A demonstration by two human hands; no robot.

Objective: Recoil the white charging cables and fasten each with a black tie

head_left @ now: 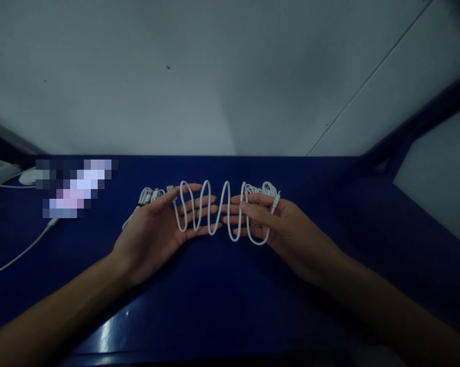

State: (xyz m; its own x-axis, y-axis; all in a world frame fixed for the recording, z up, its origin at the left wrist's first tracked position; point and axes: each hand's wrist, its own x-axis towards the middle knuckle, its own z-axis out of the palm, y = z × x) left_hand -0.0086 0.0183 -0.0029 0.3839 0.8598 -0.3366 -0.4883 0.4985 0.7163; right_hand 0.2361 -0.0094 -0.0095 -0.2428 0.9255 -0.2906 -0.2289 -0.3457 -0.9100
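A white USB cable (229,209) is spread in several wavy coils across both of my hands, above the blue tabletop. My left hand (149,239) lies palm up with its fingers stretched beneath the coils, its thumb beside the cable's USB plug (171,189). At the other end, my right hand (287,224) presses the cable between thumb and fingers; a slim connector (277,198) sticks up there. Behind my left hand is a bundled white cable (146,194) with a dark tie. Another coiled white cable (269,187) shows behind my right fingers, partly hidden.
A lit, pixelated object (79,188) lies on the blue table (214,306) at left, with a white cord (21,259) running from it. Beside it sits a rounded white item (27,177). A pale panel (199,92) rises behind the table, with a blue frame bar (425,120) at right.
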